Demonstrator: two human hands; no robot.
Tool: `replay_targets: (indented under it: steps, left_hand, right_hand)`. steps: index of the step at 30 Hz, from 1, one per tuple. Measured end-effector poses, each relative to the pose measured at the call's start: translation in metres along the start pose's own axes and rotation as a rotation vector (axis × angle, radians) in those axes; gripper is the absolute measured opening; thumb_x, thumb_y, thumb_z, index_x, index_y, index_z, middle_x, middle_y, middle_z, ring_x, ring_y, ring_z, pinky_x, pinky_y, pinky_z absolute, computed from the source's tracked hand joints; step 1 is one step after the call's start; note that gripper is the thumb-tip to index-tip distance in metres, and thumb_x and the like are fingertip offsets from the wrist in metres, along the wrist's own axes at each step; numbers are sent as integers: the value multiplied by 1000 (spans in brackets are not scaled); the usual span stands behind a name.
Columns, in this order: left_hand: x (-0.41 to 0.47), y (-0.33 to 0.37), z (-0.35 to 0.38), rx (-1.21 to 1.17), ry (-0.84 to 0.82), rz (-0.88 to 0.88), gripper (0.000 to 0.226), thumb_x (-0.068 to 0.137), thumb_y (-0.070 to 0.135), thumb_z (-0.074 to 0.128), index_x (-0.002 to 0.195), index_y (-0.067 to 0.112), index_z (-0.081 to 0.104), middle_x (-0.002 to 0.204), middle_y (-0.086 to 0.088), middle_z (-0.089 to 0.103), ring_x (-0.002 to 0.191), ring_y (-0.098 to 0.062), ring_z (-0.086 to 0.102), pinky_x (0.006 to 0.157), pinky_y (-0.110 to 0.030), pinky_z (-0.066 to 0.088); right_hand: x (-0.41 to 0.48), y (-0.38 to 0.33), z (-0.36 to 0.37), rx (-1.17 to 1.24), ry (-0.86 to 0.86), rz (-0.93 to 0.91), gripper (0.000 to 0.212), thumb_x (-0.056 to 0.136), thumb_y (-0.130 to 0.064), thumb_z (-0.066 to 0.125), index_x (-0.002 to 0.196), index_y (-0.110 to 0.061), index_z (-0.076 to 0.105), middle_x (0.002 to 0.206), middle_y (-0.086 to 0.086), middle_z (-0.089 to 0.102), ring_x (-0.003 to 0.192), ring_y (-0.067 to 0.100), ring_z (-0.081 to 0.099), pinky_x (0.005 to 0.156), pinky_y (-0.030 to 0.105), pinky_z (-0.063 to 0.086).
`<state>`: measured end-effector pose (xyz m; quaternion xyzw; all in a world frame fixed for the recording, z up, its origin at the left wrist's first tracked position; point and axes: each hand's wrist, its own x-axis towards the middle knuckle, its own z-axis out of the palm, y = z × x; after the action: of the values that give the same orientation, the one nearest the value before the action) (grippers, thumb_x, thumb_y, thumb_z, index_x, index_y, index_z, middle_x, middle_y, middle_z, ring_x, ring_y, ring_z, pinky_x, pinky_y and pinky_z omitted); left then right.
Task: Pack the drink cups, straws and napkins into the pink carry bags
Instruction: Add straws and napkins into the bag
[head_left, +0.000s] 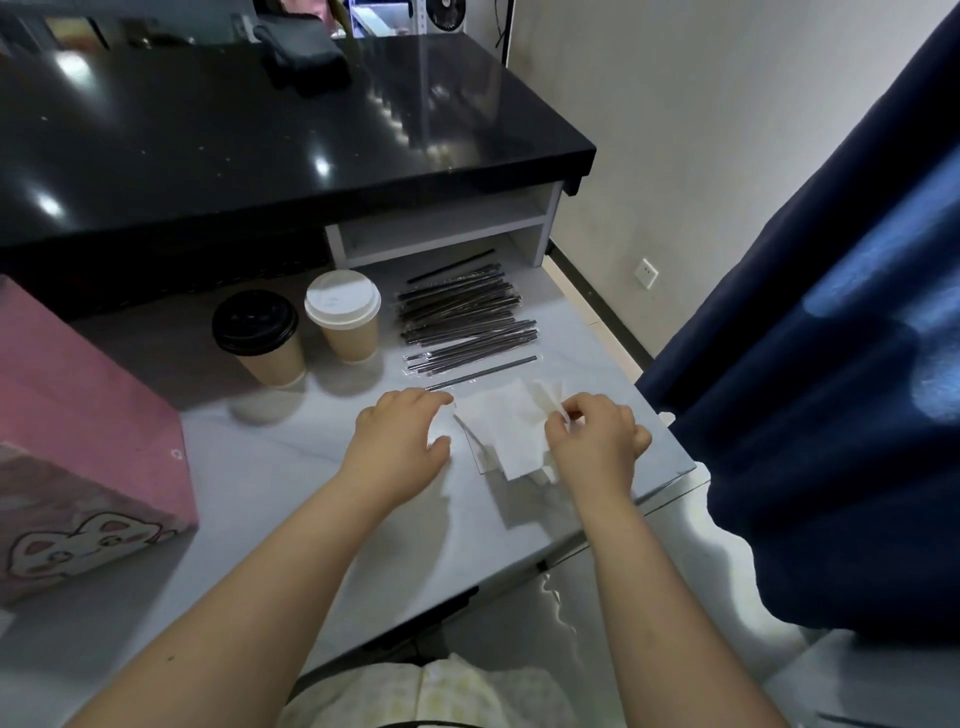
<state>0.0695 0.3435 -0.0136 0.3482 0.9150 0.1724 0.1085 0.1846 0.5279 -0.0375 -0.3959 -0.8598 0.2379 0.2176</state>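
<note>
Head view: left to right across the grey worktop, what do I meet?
Pink carry bag → black-lidded cup → white-lidded cup → wrapped straws. The napkins overlap the straws, so they are unplaced.

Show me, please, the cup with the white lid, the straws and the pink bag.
cup with the white lid (343, 301): head view, middle of its lid.
straws (462, 319): head view, middle of the pile.
pink bag (88, 415): head view, its plain pink face.

Pale grey table (363, 545), pink bag (78, 415) standing at 9 o'clock, black-lid cup (260, 338) and white-lid cup (345, 317) upright side by side at 11 o'clock, wrapped straws (467, 317) piled at 1 o'clock, napkins (498, 431) loosely stacked at 3 o'clock near the edge
</note>
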Motion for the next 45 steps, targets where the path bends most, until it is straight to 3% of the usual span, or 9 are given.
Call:
replay_targets:
  steps: [5, 9, 17, 27, 32, 35, 38, 42, 45]
  left_hand:
    - [0, -6, -39, -9, 113, -12, 50, 92, 29, 57, 141, 27, 46, 140, 4, 49, 131, -23, 38, 104, -40, 32]
    - [-6, -13, -90, -9, 261, -12, 44, 89, 26, 60, 133, 26, 55, 130, 3, 57, 124, -26, 44, 99, -42, 36]
    - [-63, -78, -188, 78, 514, -86, 45, 85, 27, 62, 130, 28, 58, 129, 9, 59, 124, -21, 46, 102, -45, 37]
    - [-180, -204, -251, 118, 691, -369, 41, 85, 26, 67, 126, 27, 61, 123, 6, 63, 121, -22, 49, 101, -48, 40]
    - [-209, -265, -261, 115, 660, -532, 40, 84, 35, 66, 123, 39, 62, 115, 14, 65, 119, -20, 46, 96, -42, 36]
    - [-209, -291, -264, 45, 564, -508, 40, 81, 34, 67, 120, 41, 63, 108, 14, 61, 125, -20, 42, 100, -41, 30]
    - [-207, -306, -261, 27, 462, -467, 59, 79, 35, 68, 135, 42, 50, 139, 12, 51, 141, -23, 27, 111, -46, 24]
    - [-209, -317, -252, -42, 391, -402, 93, 71, 47, 78, 148, 47, 27, 159, 21, 19, 149, -17, 2, 118, -51, 9]
    - [-211, -321, -247, -92, 370, -356, 96, 71, 47, 79, 148, 51, 20, 160, 25, 9, 149, -14, -5, 118, -52, 8]
  right_hand:
    - [10, -37, -28, 189, -6, -95, 4, 85, -16, 60, 82, -19, 60, 80, -7, 56, 79, 19, 55, 71, 34, 48]
    - [6, -86, -44, 321, 6, -251, 7, 85, -19, 62, 83, -26, 61, 83, -12, 60, 82, 8, 58, 69, 28, 50]
    - [-18, -222, -35, 294, 57, -734, 5, 80, -6, 66, 80, -11, 64, 80, -2, 62, 76, 20, 55, 73, 46, 48]
    - [-92, -365, 14, 465, 96, -1136, 8, 77, 1, 75, 82, -2, 70, 85, 6, 67, 83, 26, 58, 78, 35, 49]
    - [-135, -423, 30, 574, -76, -1213, 5, 82, -5, 71, 86, -6, 70, 90, 1, 66, 90, 14, 52, 82, 19, 43]
    - [-147, -441, 52, 464, -369, -1136, 5, 86, -10, 66, 89, -12, 69, 90, -9, 60, 92, 10, 48, 79, 21, 40]
    - [-143, -444, 78, 208, -590, -1112, 11, 90, -18, 63, 99, -17, 71, 95, -11, 61, 98, 14, 47, 85, 31, 45]
    - [-137, -445, 99, -144, -323, -1319, 22, 95, -22, 52, 98, -18, 74, 98, -4, 70, 88, 20, 45, 81, 35, 42]
    - [-138, -452, 106, -264, -333, -1352, 24, 97, -28, 53, 115, -21, 68, 118, -3, 65, 100, 23, 49, 87, 36, 42]
